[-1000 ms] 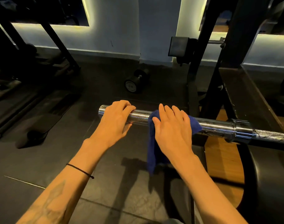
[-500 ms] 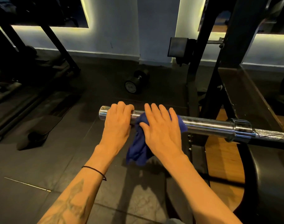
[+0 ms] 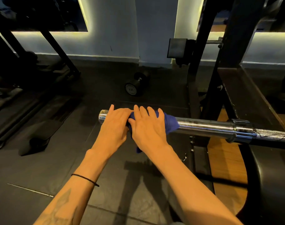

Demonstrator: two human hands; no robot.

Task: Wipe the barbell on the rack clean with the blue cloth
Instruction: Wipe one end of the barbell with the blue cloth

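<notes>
The left hand (image 3: 113,125) was laid over the bar (image 3: 203,125) near its free end, fingers draped across the top, loosely bent; whether they closed round the steel could not be told. Just beside it, touching, the right hand (image 3: 148,127) was pressed flat, fingers straight, on the cloth (image 3: 170,123), which was wrapped over the bar. Beyond, the rack (image 3: 201,62) was seen, and a dumbbell (image 3: 135,86) on the floor.

A black dumbbell (image 3: 136,86) is seen lying on the dark floor (image 3: 41,168) near the lit wall (image 3: 115,30).
</notes>
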